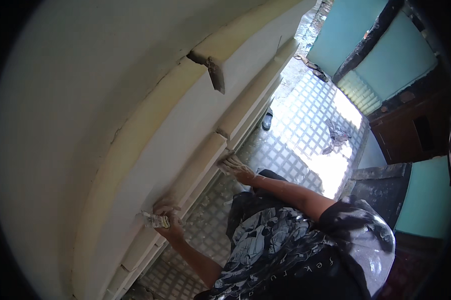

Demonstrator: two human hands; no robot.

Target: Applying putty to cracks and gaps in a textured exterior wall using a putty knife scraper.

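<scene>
A small, whitish, smeared piece with a yellowish end (156,220) is in my left hand (171,225), its fingers closed around it. Its exact kind does not show. That hand rests by the long cream ledge (193,167) at the foot of the pale wall panel (158,145). Farther along, my right hand (237,168) lies with fingers stretched out and dusted white at the ledge's outer edge. A dark grey patch shows just beyond its fingertips; whether it is a loose thing cannot be told.
A yellowish curved band (158,90) with a broken, dark gap (205,67) runs above the panel. Right of me lies a checkered tiled floor (295,125) with a crumpled cloth or bag (338,136), a dark shoe (268,120) and more footwear (313,66). Brown wooden furniture (410,127) stands at right.
</scene>
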